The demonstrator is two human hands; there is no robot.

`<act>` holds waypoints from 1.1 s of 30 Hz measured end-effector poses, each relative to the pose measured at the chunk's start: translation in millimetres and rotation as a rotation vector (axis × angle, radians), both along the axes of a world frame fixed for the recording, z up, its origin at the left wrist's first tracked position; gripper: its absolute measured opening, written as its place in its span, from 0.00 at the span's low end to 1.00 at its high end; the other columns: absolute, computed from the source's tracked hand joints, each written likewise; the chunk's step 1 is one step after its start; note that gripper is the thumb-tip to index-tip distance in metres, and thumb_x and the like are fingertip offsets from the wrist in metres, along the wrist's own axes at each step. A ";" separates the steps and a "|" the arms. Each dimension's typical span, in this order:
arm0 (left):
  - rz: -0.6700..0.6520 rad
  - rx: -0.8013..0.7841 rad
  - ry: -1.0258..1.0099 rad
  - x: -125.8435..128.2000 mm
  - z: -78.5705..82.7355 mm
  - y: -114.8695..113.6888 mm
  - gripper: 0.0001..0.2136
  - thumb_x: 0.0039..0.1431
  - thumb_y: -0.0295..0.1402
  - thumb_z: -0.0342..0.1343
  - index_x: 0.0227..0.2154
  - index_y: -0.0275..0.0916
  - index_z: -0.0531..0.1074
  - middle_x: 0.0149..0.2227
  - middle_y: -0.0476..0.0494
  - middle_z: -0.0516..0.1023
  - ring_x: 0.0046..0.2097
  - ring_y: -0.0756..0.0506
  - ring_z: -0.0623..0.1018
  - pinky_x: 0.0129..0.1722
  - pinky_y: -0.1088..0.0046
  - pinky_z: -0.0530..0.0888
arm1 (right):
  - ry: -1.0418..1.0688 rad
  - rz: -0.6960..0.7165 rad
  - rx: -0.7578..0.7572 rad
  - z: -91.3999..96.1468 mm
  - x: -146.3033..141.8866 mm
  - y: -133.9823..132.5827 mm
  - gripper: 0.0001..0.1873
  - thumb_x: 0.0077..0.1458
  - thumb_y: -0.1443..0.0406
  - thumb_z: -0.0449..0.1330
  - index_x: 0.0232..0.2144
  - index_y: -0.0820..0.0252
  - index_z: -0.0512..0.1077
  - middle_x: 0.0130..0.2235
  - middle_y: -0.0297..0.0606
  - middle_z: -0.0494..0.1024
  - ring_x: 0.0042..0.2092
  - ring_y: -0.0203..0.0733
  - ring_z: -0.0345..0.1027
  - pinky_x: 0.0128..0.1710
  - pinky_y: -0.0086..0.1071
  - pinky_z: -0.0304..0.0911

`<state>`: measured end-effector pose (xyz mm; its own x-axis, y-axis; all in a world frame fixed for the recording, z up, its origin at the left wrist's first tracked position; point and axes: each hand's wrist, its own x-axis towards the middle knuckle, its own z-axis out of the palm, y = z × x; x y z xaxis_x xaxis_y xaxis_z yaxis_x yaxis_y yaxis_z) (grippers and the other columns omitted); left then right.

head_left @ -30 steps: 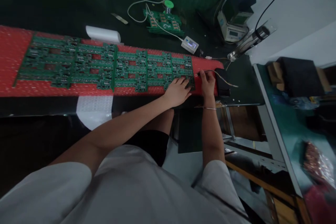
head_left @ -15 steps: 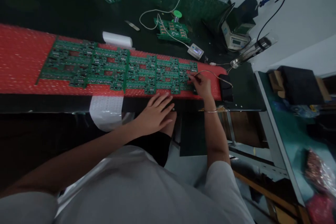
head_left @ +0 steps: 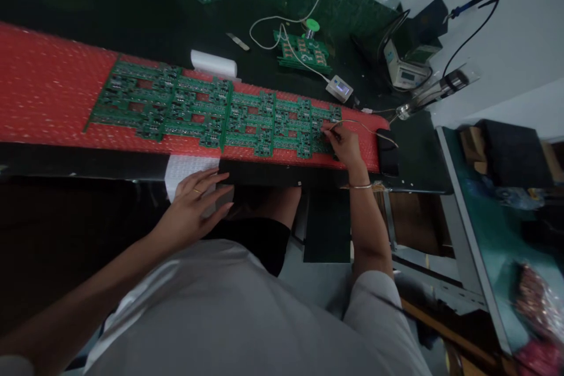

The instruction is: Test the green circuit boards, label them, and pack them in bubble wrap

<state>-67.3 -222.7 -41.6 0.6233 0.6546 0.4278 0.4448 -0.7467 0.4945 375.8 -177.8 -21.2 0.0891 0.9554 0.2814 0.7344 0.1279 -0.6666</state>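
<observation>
A row of green circuit boards [head_left: 211, 108] lies on a red bubble-wrap sheet [head_left: 48, 88] along the dark bench. My right hand [head_left: 346, 145] rests on the rightmost board, fingers pinched round a thin probe with a wire [head_left: 374, 129] running off to the right. My left hand [head_left: 196, 205] hovers below the bench edge with fingers spread, holding nothing, in front of a white sheet [head_left: 185, 169] hanging over the edge.
Behind the boards lie a white roll [head_left: 214, 63], a small stack of green boards with a solder spool [head_left: 304, 47], a small meter [head_left: 339, 88] and a soldering station [head_left: 408, 70]. A dark phone-like slab [head_left: 388, 155] sits right of the red sheet.
My left hand has pulled back from the boards, down and to the left, off the bench edge. My right hand has shifted slightly left onto the last board. The view has tilted.
</observation>
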 end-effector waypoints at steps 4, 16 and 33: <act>0.060 0.042 -0.023 -11.4 2.9 6.1 0.12 0.68 0.34 0.58 0.53 0.49 0.76 0.57 0.42 0.78 0.61 0.32 0.75 0.59 0.48 0.73 | -0.006 0.004 0.015 -0.3 -0.4 1.9 0.25 0.65 0.42 0.57 0.43 0.52 0.80 0.49 0.43 0.85 0.52 0.51 0.79 0.56 0.47 0.75; 0.115 0.042 -0.099 -27.3 -20.5 34.2 0.04 0.68 0.35 0.61 0.42 0.45 0.79 0.44 0.44 0.80 0.47 0.44 0.78 0.49 0.63 0.77 | 0.007 -0.121 0.140 -10.6 -7.7 -2.1 0.27 0.61 0.40 0.58 0.36 0.57 0.77 0.38 0.44 0.82 0.40 0.49 0.76 0.45 0.44 0.73; 0.232 -0.027 -0.149 -18.9 -32.6 25.0 0.09 0.68 0.35 0.56 0.34 0.44 0.81 0.41 0.42 0.83 0.46 0.43 0.79 0.51 0.58 0.75 | -0.041 -0.156 0.122 -11.5 -7.3 -3.5 0.29 0.61 0.39 0.57 0.38 0.57 0.78 0.39 0.45 0.83 0.40 0.48 0.76 0.44 0.44 0.74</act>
